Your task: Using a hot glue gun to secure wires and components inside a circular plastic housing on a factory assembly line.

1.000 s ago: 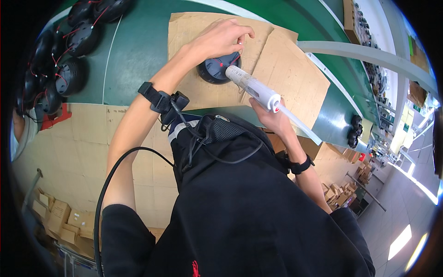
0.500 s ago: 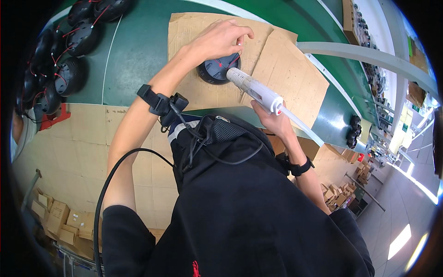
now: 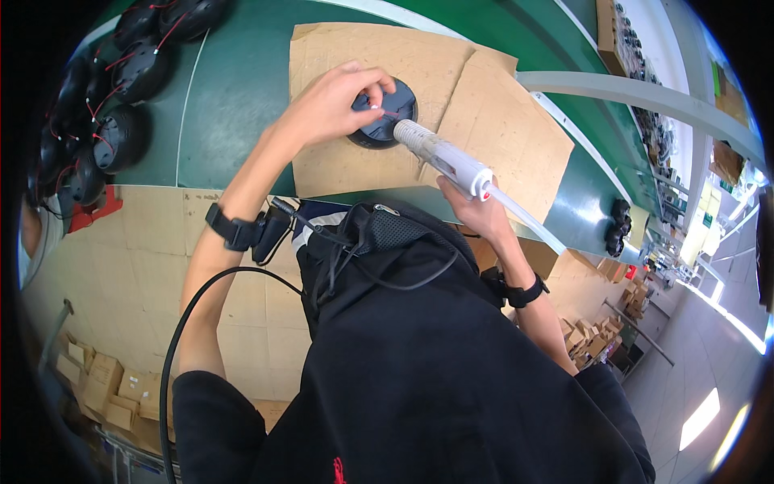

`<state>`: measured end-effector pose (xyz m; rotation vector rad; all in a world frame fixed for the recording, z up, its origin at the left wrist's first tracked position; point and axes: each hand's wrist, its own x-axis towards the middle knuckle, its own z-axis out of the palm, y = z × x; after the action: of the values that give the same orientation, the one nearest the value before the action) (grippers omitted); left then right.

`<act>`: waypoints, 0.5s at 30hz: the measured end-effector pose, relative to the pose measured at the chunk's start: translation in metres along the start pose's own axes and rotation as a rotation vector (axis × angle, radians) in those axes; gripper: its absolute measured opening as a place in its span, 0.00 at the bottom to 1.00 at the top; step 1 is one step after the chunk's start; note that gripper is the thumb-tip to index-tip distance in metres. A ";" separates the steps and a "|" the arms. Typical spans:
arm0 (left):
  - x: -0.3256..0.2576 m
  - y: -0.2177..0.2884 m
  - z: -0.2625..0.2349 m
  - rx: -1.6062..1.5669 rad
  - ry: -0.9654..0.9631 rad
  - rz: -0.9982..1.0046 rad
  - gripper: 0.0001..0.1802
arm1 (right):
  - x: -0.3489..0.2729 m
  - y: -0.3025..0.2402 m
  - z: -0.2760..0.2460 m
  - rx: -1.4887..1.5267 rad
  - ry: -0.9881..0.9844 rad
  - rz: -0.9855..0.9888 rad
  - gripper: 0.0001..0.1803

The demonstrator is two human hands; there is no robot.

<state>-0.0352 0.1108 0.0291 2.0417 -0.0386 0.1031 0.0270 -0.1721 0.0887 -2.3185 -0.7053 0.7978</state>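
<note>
A round black housing (image 3: 401,98) lies on a cardboard sheet on the bench, its ribbed inner side up. My left hand (image 3: 343,101) is over its left part, thumb and fingers pinched on a thin red wire (image 3: 390,113) that runs toward the middle of the housing. The fingers partly hide the wire's end. My right hand (image 3: 477,206) grips a white glue gun (image 3: 451,161) from below. Its coil-wrapped front end meets the housing's lower right edge in the picture; touching or just above, I cannot tell. A translucent glue stick (image 3: 528,218) sticks out of its back.
Several black housings with red wires (image 3: 121,137) are grouped on the green bench at the left, near a red object (image 3: 97,211). A grey metal bar (image 3: 637,93) crosses at the right. Small black parts (image 3: 619,227) sit at the bench's right end. Cardboard boxes (image 3: 121,387) are stacked lower left.
My left hand has moved left and down, from beyond the housing to over its left part, drawing the red wire with it. The right hand and glue gun are almost still.
</note>
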 end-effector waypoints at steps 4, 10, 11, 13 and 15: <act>-0.025 0.001 0.006 0.038 0.024 -0.002 0.15 | 0.001 0.001 0.000 -0.010 -0.007 0.023 0.14; -0.045 0.004 0.014 0.111 -0.044 0.042 0.13 | 0.001 0.000 -0.001 -0.017 -0.008 0.038 0.15; -0.047 0.003 0.016 0.107 -0.052 0.053 0.13 | 0.001 0.000 -0.001 -0.018 -0.010 0.038 0.15; -0.049 0.002 0.018 0.106 -0.048 0.075 0.12 | 0.001 0.000 -0.001 0.019 0.001 0.074 0.15; -0.050 0.002 0.019 0.105 -0.046 0.098 0.12 | 0.003 -0.001 -0.001 0.020 -0.003 0.065 0.15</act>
<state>-0.0838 0.0915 0.0179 2.1470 -0.1653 0.1219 0.0292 -0.1700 0.0885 -2.3336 -0.6232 0.8332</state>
